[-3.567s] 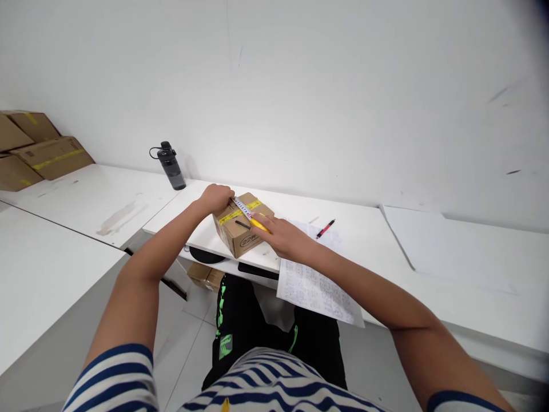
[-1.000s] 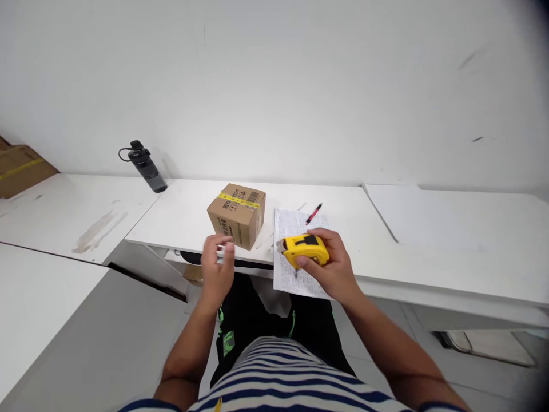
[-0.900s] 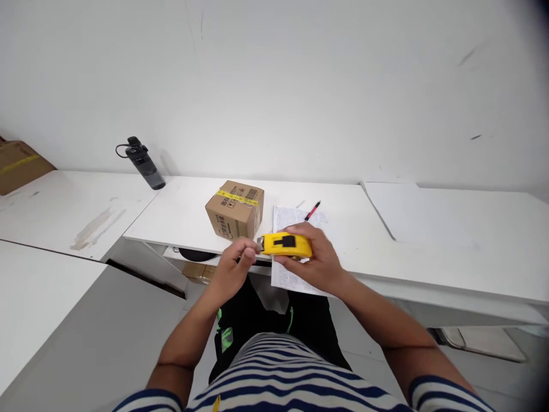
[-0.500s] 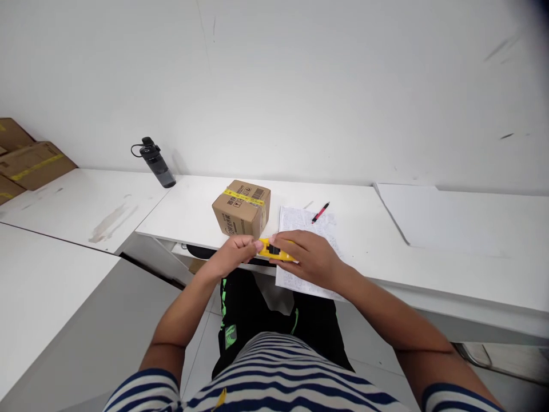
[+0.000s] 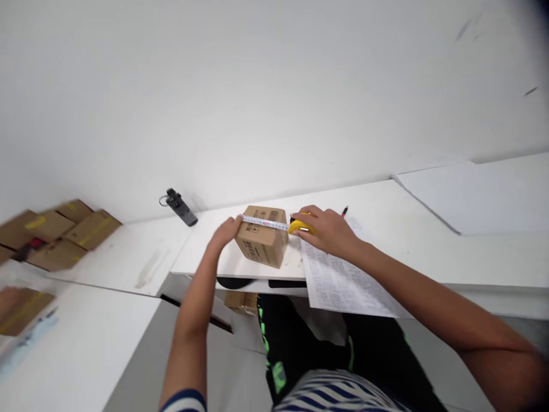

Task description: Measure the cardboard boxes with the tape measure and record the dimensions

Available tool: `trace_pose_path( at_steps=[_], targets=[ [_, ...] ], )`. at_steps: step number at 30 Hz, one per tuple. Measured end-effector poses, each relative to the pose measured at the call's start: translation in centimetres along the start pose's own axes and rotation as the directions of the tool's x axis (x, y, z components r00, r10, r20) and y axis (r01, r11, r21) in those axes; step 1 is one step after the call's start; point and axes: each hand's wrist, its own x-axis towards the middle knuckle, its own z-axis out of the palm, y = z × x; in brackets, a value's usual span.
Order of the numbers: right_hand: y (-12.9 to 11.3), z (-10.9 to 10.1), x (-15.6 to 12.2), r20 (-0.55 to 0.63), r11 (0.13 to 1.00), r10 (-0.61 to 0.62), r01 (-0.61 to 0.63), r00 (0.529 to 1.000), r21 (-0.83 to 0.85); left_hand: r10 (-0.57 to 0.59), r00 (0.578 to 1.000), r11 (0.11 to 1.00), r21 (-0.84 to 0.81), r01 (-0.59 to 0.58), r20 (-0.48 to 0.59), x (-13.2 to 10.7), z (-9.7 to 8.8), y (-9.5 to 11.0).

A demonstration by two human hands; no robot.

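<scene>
A small cardboard box (image 5: 262, 247) with dark printing stands on the white desk in front of me. The yellow tape measure (image 5: 303, 223) is in my right hand (image 5: 329, 230), just off the box's right side. Its white blade (image 5: 266, 223) is pulled out and stretches across the box's top. At the left edge of the box, my left hand (image 5: 227, 233) pinches the blade's end; the fingertips are partly hidden. Under my right forearm lies a sheet of paper covered in writing (image 5: 338, 283).
A dark water bottle (image 5: 182, 209) stands by the wall at left. Several cardboard boxes (image 5: 92, 229) are piled farther left, with a blurred hand (image 5: 9, 298) near another box. Behind my right hand is a pen (image 5: 345, 211). White sheets (image 5: 472, 197) lie at right.
The tape's blade has been drawn out between my hands, which have moved up from the desk's front edge onto the box. The view has swung left, showing more boxes.
</scene>
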Motion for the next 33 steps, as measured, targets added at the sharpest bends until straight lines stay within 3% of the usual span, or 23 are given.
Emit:
trace_pose_path(
  at_steps=[3, 6, 11, 14, 15, 17, 19, 20, 22, 23, 24, 25, 26, 27, 28, 29, 30, 31, 32, 33],
  targets=[
    [-1.6, 1.8, 1.3, 0.023, 1.000, 0.008, -0.008, 1.000, 0.014, -0.013, 1.000, 1.000, -0.026, 0.013, -0.014, -0.4, 1.4, 0.0],
    [-2.6, 2.3, 2.2, 0.054, 0.998, 0.058, -0.060, 0.997, 0.030, -0.022, 0.997, 0.998, -0.055, 0.018, -0.069, -0.4, 2.2, -0.3],
    [-2.8, 1.7, 1.8, 0.037, 0.998, 0.011, -0.013, 0.999, 0.054, -0.051, 0.994, 0.992, -0.116, 0.040, -0.097, -0.5, 1.6, -0.2],
    [-2.1, 1.1, -0.2, -0.112, 0.994, -0.064, 0.073, 0.992, 0.076, -0.079, 0.958, 0.996, -0.054, 0.066, -0.274, -3.5, 0.2, 1.9],
    [-1.7, 1.0, -1.2, -0.187, 0.990, -0.085, 0.103, 0.979, 0.092, -0.048, 0.931, 0.998, -0.062, 0.027, -0.363, -5.1, 0.0, 2.8],
    [-0.9, 0.9, -3.6, -0.335, 0.980, -0.116, 0.162, 0.935, 0.114, 0.100, 0.870, 0.977, -0.115, -0.177, -0.483, -9.0, 0.7, 4.6],
    [-0.6, 0.8, -6.8, -0.432, 0.974, -0.114, 0.187, 0.895, 0.130, 0.253, 0.804, 0.932, -0.088, -0.352, -0.538, -12.7, 3.3, 5.8],
    [-0.9, 0.8, -8.7, -0.451, 0.973, -0.085, 0.171, 0.888, 0.153, 0.361, 0.744, 0.887, -0.039, -0.460, -0.562, -14.1, 5.4, 6.2],
    [-2.4, 0.5, -13.0, -0.437, 0.966, 0.044, 0.073, 0.898, 0.247, 0.591, 0.526, 0.720, 0.106, -0.686, -0.612, -16.2, 10.5, 6.4],
    [-3.6, 0.2, -15.3, -0.401, 0.948, 0.142, -0.008, 0.905, 0.318, 0.674, 0.447, 0.621, 0.123, -0.774, -0.589, -16.9, 13.3, 6.5],
    [-5.1, -0.2, -17.8, -0.357, 0.919, 0.243, -0.096, 0.902, 0.383, 0.724, 0.425, 0.547, 0.078, -0.833, -0.543, -17.4, 16.1, 6.5],
    [-6.7, -0.7, -20.1, -0.296, 0.871, 0.365, -0.211, 0.882, 0.444, 0.741, 0.473, 0.525, -0.028, -0.851, -0.476, -17.8, 18.6, 6.6],
    [-8.3, -1.1, -22.4, -0.218, 0.784, 0.519, -0.357, 0.827, 0.508, 0.753, 0.539, 0.517, -0.167, -0.839, -0.378, -18.1, 20.7, 6.7],
    [-9.9, -1.6, -24.3, -0.136, 0.653, 0.672, -0.497, 0.728, 0.572, 0.758, 0.604, 0.523, -0.323, -0.789, -0.246, -18.4, 22.3, 6.9],
    [-11.3, -2.1, -25.9, -0.036, 0.457, 0.811, -0.593, 0.584, 0.663, 0.765, 0.638, 0.534, -0.465, -0.706, -0.091, -18.6, 23.4, 7.2],
    [-12.4, -2.6, -27.1, 0.080, 0.238, 0.893, -0.616, 0.443, 0.751, 0.778, 0.625, 0.542, -0.572, -0.616, 0.065, -18.9, 24.0, 7.7],
    [-13.1, -3.1, -27.8, 0.192, 0.036, 0.925, -0.580, 0.327, 0.814, 0.790, 0.582, 0.552, -0.640, -0.535, 0.195, -19.1, 24.2, 8.2],
    [-13.3, -3.6, -28.0, 0.286, -0.124, 0.923, -0.507, 0.256, 0.853, 0.796, 0.533, 0.562, -0.678, -0.474, 0.288, -19.3, 24.1, 8.8],
    [-13.2, -4.0, -27.9, 0.345, -0.223, 0.910, -0.432, 0.228, 0.874, 0.796, 0.498, 0.573, -0.695, -0.434, 0.345, -19.4, 23.9, 9.4],
    [-12.8, -4.4, -27.4, 0.365, -0.261, 0.902, -0.381, 0.230, 0.887, 0.792, 0.485, 0.581, -0.702, -0.411, 0.372, -19.5, 23.6, 9.9]
  ],
)
